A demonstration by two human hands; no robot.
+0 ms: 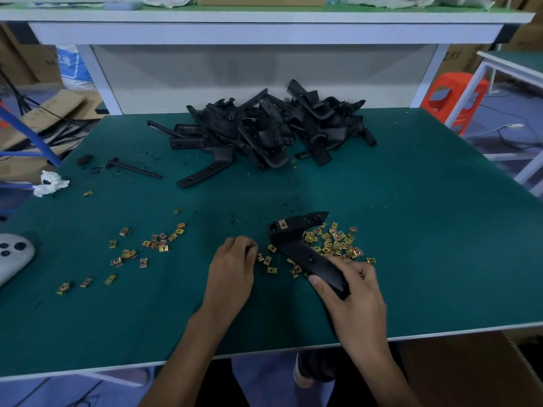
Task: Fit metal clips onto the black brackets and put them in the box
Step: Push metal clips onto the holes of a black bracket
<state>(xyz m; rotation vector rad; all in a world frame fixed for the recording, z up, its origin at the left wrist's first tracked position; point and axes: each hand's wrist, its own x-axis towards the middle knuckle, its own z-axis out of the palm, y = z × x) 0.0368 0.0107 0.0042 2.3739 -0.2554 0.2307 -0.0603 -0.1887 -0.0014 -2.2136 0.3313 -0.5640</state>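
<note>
My right hand (351,292) grips the near end of a black bracket (296,240), which rises from my palm toward the table's middle. One brass clip (283,224) sits fitted near its far bend. My left hand (233,261) has its fingers curled down over loose brass clips (266,259) on the green mat; whether it pinches one is hidden. A dense scatter of clips (338,240) lies just right of the bracket, and another scatter (152,245) lies to the left. A large pile of black brackets (264,127) fills the back of the table.
A single bracket (205,171) and a thin black rod (133,168) lie ahead of the pile. A crumpled white tissue (50,183) and a grey device (13,255) sit at the left edge. A cardboard box (470,368) stands below the table's near right corner.
</note>
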